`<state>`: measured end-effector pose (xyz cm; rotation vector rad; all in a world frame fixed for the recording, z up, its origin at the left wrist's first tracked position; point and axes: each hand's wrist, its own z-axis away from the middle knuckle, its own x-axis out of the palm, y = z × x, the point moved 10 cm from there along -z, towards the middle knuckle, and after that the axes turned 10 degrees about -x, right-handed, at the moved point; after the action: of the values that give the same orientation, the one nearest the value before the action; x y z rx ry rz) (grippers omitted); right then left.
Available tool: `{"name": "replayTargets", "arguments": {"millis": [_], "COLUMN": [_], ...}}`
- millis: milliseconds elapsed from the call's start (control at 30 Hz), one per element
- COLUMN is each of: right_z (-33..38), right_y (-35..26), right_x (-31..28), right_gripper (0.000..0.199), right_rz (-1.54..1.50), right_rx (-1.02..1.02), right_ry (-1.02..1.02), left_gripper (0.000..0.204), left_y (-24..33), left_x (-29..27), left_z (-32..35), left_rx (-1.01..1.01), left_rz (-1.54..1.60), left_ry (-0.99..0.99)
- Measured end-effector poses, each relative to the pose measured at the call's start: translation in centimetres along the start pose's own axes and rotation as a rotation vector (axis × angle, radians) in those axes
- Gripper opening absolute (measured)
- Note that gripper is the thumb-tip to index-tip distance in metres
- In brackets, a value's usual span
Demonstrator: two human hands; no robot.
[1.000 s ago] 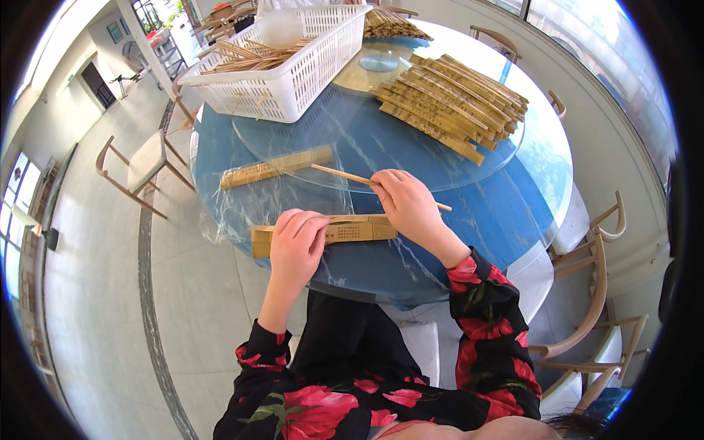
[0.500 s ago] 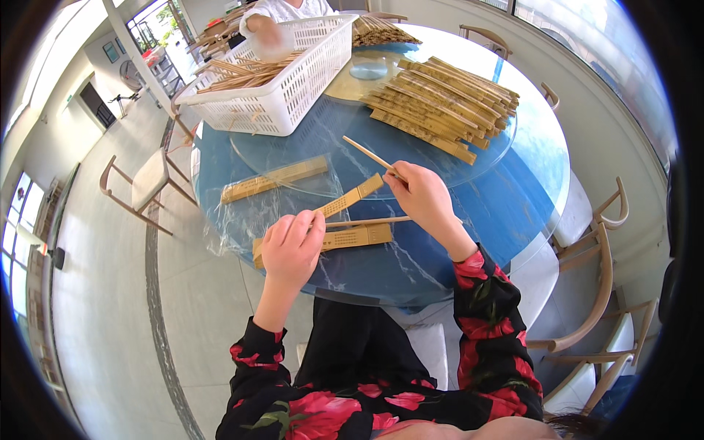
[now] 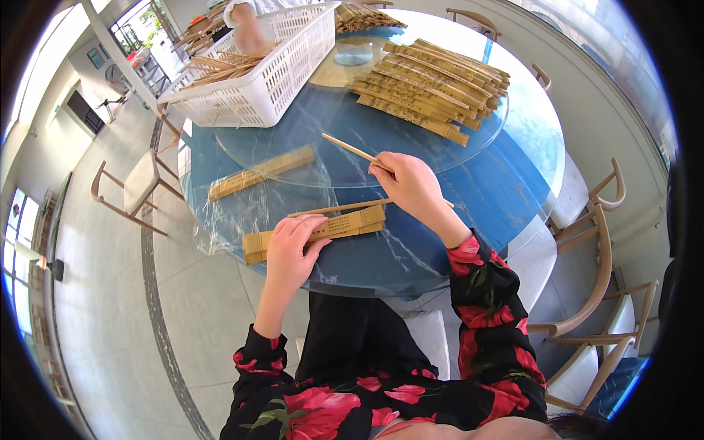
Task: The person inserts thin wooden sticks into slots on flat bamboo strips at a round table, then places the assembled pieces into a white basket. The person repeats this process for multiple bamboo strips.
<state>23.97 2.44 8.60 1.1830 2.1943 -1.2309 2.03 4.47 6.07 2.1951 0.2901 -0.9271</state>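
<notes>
My left hand [image 3: 288,251] grips a tan paper sleeve [image 3: 345,222] printed with dark marks, its fingers over the top and its thumb along the near side. This sleeve lies on a small stack of similar sleeves [image 3: 254,248] near the table's front edge. Raised over the table, my right hand [image 3: 411,187] pinches a thin wooden chopstick [image 3: 348,147]; its tip points to the far left. Another chopstick [image 3: 359,206] rests on the table just beyond the sleeves, partly hidden by my left hand.
Another sleeve bundle [image 3: 260,173] lies with clear plastic film [image 3: 213,220] at left. A white slotted basket [image 3: 275,95] of chopsticks stands farther back, where another person's hand [image 3: 253,35] reaches in. A large sleeve pile [image 3: 433,84] covers the glass turntable's far right. Chairs [image 3: 143,180] surround the table.
My left hand has lowered the raised paper sleeve onto the stack. My right hand still holds the chopstick, now clear of the sleeve's end. The whole view has shifted slightly.
</notes>
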Motion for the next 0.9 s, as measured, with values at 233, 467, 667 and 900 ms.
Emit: {"name": "replayTargets", "arguments": {"millis": [233,467,667,900], "right_z": [0.1,0.2,0.3,0.4], "right_y": [-0.2,-0.1,-0.2,-0.5], "right_x": [0.7,1.2,1.5,1.5], "right_gripper": [0.019,0.016,0.016,0.016], "right_rz": [-0.008,-0.007,-0.014,-0.003], "right_rx": [-0.004,0.006,0.016,0.014], "right_ry": [-0.036,-0.064,-0.088,-0.102], "left_gripper": [0.033,0.029,0.028,0.020], "left_y": [-0.8,1.2,1.8,2.4], "left_x": [-0.2,-0.7,-0.8,-4.1], "left_z": [0.3,0.8,1.3,0.8], "left_rx": [-0.021,0.133,0.148,0.117], "left_rz": [0.046,-0.081,-0.136,-0.076], "left_ry": [0.003,0.085,0.122,0.162]}}
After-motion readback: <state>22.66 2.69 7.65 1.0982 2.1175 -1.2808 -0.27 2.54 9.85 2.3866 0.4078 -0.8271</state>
